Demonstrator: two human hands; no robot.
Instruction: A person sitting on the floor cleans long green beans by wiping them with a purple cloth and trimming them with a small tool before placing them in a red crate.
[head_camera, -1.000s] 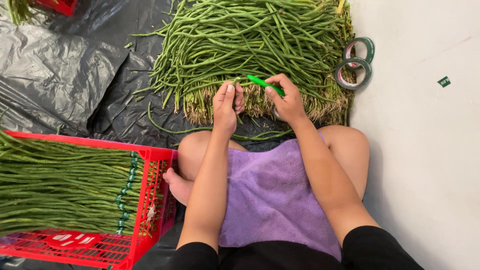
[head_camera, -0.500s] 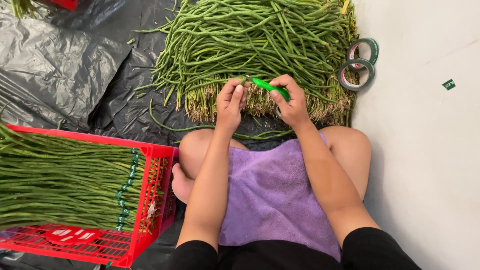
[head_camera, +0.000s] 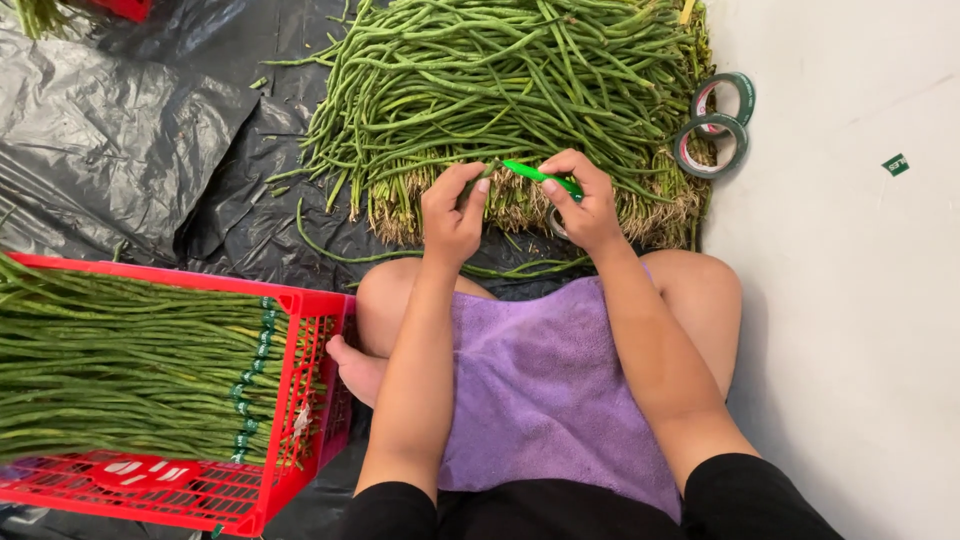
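A big pile of long green beans (head_camera: 500, 90) lies on black plastic sheeting in front of my knees. My left hand (head_camera: 452, 212) is curled at the pile's near edge, its fingertips pinching a few bean ends beside the tip of a bright green tape strip (head_camera: 535, 173). My right hand (head_camera: 588, 203) holds that strip stretched toward the left hand, and part of a tape roll (head_camera: 553, 222) shows under its palm. A purple towel (head_camera: 545, 385) covers my lap.
A red plastic crate (head_camera: 300, 400) at the left holds bundled long beans (head_camera: 110, 370) tied with green tape. Two green tape rolls (head_camera: 712, 130) rest at the pile's right edge on a pale floor (head_camera: 860, 300). Black plastic sheeting (head_camera: 130, 150) spreads to the left.
Both hands stay at the pile's near edge. The left fingertips have closed in toward the tip of the green strip, and the view has shifted slightly.
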